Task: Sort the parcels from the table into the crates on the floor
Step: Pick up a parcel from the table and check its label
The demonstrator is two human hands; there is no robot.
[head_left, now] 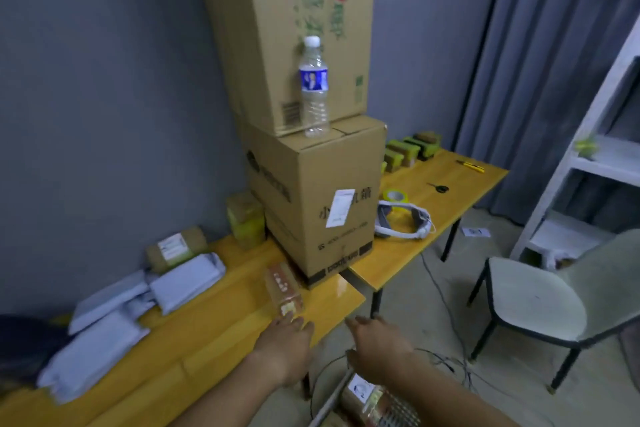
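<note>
While reaching over the near edge of the yellow wooden table [214,333], left hand [285,345] lies with fingers straight and loose, fingertips touching the near end of a small taped brown parcel [282,288] with a handwritten label, nothing clasped. Right hand [375,345] hangs just off the table edge above the floor, fingers spread and relaxed, holding nothing. Small parcel flat on the tabletop, just in front of the lower cardboard box [311,204], apart from it by a narrow gap. Further left on the same table: several grey plastic mailer bags [138,302] lying overlapped, a brown parcel with a white label [175,248] behind them by the wall, and a yellow-green taped parcel [246,218] standing beside the lower box. Below the right forearm, on the floor, part of a crate [388,412] with a mesh wall, holding a brown labelled parcel [362,393]; blurred, contents otherwise unclear. Upper cardboard box [277,28] stacked on the lower one, with a clear water bottle [313,87] upright on the lower box's top, in front of it. On the second table [450,191] to the right: a row of green-taped parcels [410,149], a tape roll [394,196], a white headset [401,222], scissors [440,188] and a yellow utility knife [470,166]. Grey chair [540,302], white shelf unit [595,163] and curtain [540,45] at right.
</note>
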